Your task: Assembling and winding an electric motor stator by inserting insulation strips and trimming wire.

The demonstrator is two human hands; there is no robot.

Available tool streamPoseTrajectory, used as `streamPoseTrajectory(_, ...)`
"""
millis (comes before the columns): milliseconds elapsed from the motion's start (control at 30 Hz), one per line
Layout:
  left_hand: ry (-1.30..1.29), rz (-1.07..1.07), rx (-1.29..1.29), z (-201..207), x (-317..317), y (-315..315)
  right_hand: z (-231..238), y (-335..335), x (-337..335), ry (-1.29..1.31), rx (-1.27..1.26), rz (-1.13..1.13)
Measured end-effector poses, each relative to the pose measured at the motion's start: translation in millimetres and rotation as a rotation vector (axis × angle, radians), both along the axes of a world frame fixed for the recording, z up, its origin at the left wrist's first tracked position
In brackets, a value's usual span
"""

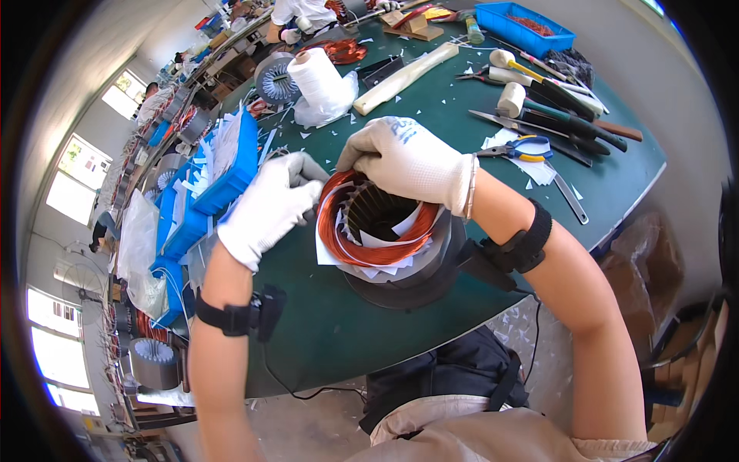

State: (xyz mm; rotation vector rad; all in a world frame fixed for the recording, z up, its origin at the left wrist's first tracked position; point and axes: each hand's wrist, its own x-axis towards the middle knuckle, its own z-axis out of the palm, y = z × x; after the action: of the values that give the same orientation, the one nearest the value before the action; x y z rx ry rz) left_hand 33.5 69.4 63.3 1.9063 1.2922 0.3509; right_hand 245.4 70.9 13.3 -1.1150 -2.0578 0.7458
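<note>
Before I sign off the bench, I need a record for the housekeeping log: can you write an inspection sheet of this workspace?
Surface: green tabletop, strewn with white paper scraps.
Job's things: orange wire coil ringing the opening of a grey cylindrical core, white paper slips around it.
Clutter: white thread cone, blue-and-yellow pliers, white-headed mallet, blue tray of reddish wire.
Hands: both gloved; right hand at the coil's far edge, left hand beside it, contact unclear.
Cables: thin black cables at the table's near edge.
Surroundings: co-worker beyond the table, windows at left.
</note>
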Motion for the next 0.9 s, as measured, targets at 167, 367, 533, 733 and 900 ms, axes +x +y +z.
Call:
streamPoseTrajectory(167, 0.061, -0.002, 0.016, -3, -7, 3, 1, 1, -2, -0.026, 0.0, 0.027)
streamPoseTrajectory(367, 0.109, -0.101, 0.02, 1, -9, 24, -2, -2, 0, -0.001, 0.039, -0.038)
streamPoseTrajectory(533, -0.035, 0.002, -0.102, -7, -8, 18, -6, -5, -4, -0.01, 0.038, -0.095)
streamPoseTrajectory(733, -0.26, 0.143, -0.154, -28, -28, -3, 0, 8, -5, -0.041, 0.052, 0.085)
streamPoseTrajectory(900, -0.257, 0.007, 0.094, -14, -24, 4, 22, 5, 14, 0.047, -0.306, 0.046)
